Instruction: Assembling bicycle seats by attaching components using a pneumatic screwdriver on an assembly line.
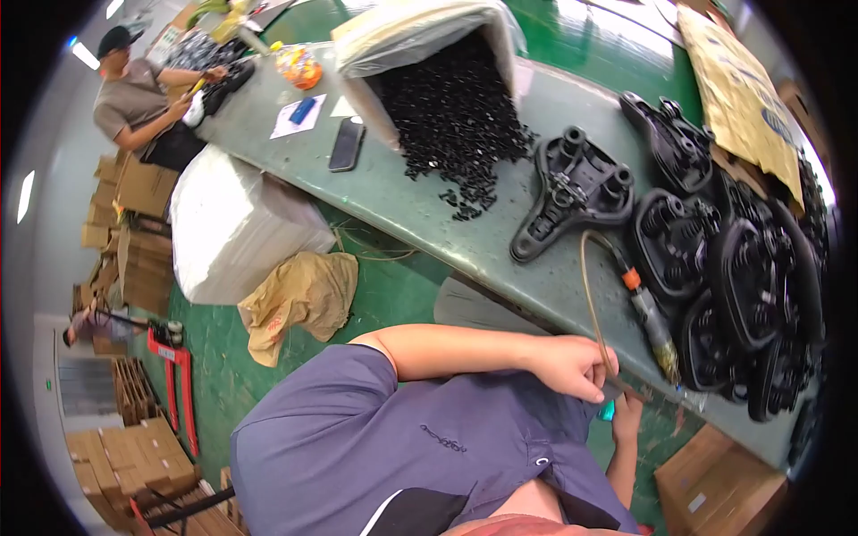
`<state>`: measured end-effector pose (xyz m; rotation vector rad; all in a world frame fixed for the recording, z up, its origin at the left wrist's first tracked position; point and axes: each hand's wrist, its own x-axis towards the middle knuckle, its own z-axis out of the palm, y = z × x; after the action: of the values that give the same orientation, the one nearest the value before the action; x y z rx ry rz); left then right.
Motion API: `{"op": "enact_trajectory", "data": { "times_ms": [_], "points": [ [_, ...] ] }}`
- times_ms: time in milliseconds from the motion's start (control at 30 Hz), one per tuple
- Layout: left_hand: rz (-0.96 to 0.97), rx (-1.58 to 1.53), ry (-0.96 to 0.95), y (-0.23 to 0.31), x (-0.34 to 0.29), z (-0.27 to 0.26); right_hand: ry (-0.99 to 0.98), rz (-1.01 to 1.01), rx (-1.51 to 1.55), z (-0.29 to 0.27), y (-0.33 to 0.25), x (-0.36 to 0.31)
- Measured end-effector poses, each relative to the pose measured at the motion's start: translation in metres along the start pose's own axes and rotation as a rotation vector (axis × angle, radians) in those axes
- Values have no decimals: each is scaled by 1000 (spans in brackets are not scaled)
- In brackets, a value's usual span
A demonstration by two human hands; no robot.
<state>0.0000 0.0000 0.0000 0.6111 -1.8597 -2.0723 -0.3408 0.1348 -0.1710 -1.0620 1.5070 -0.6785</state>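
We find the single black part (567, 192), our reference for all positions, lying on the green-grey workbench (483, 243), apart from both hands. Below and right of the single part we note a tool with a clear body (653, 326) and an orange collar, lying at a slant. A thin tan hose (589, 299) loops out from its collared end and runs down to the person's left hand (576, 366).

We observe the left hand below the single part, its fingers bent inward beside the hose; we cannot tell whether they grip it. The right hand (628, 416), lower still, is partly hidden; we cannot tell its opening or what it holds.

To the right of the single part we record a heap of similar black parts (749, 277), with a tan paper sack (733, 89) at the upper right. To its upper left, a tipped, plastic-lined white box (374, 112) spills small black pieces (456, 107) across the bench. Farther left of the single part lie a dark phone (347, 145) and a small blue object (303, 111). At the far upper left we note a co-worker (143, 98) at the bench.
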Motion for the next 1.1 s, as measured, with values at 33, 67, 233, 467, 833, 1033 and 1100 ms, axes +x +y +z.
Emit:
{"op": "enact_trajectory", "data": {
  "times_ms": [33,67,233,467,833,1033,1100],
  "points": [
    [0,-11,11,0,1,4,17,61,65,-5,-9,-1],
    [5,-2,1,0,6,9,-3,53,53,-3,-10,-3],
    [15,47,-53,-1,2,-6,196,367,996,58,15,36],
    [40,-76,-20,4,-1,-7,280,193,414,50,-8,25],
    [100,-358,271,16,-26,-19,255,234,701,63,-50,1],
    [86,-337,324,23,-22,-17,231,-21,161,83,-85,-18],
    [83,-332,372,28,-18,-18,316,-352,-738,84,-110,-12]
  ]
}}
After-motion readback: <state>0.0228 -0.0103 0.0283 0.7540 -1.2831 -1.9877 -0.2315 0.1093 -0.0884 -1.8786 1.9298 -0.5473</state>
